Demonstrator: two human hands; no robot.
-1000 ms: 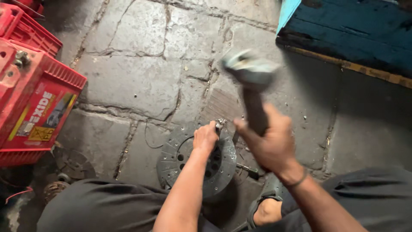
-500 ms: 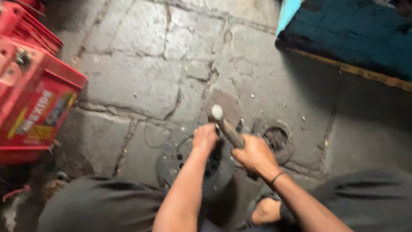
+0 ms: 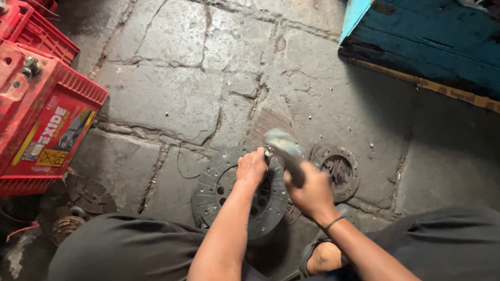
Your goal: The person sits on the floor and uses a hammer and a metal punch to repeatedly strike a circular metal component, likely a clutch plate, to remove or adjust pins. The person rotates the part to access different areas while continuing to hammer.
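Riveting step: your left hand (image 3: 252, 166) pinches a small part on the clutch disc (image 3: 237, 200), flat on the floor; your right hand (image 3: 311, 195) grips the hammer (image 3: 284, 151), poised. Next strike needs aim clear of fingers.

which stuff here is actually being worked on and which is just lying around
In use: round perforated metal disc on the floor, left hand pressed at its top edge, hammer blurred in the right hand.

Lying about: smaller metal ring, red battery, red crate, blue wooden box, rusty parts at left.
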